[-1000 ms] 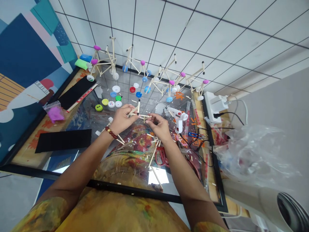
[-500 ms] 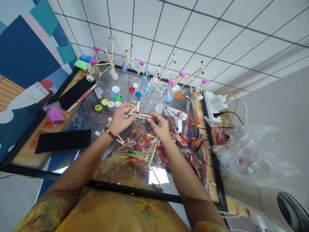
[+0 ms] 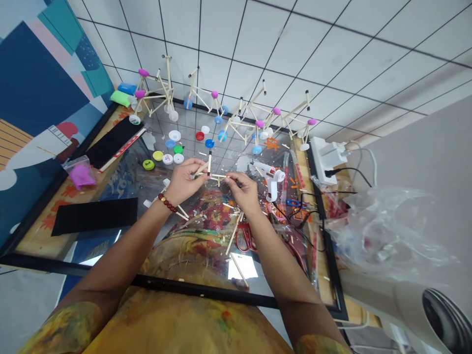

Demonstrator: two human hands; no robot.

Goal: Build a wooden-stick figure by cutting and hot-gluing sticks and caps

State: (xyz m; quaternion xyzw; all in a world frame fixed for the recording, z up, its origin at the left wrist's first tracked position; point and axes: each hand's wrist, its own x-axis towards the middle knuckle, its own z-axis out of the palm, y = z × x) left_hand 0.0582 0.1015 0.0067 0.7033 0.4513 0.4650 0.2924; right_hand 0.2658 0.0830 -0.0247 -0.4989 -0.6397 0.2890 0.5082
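My left hand (image 3: 186,182), with a beaded bracelet at its wrist, is closed on the left part of a small frame of pale wooden sticks (image 3: 218,177). One stick of the frame stands up and has dark ends. My right hand (image 3: 243,192) pinches the frame's right end between thumb and fingertips. The frame is held above the glass tabletop, and my left fingers hide part of it. Right of my right hand lies a white hot glue gun (image 3: 272,181). Loose wooden sticks (image 3: 233,233) lie below that hand, beside red-handled scissors (image 3: 246,237).
Several stick models (image 3: 258,115) with bottle-cap wheels and pink pieces line the back edge. Loose bottle caps (image 3: 178,149) lie left of centre. Black sheets (image 3: 96,216) lie at left. A white power strip (image 3: 326,157) and a clear plastic bag (image 3: 387,236) are at right.
Both hands keep the same hold on the stick frame. The whole view has shifted slightly; nothing on the table has visibly moved.
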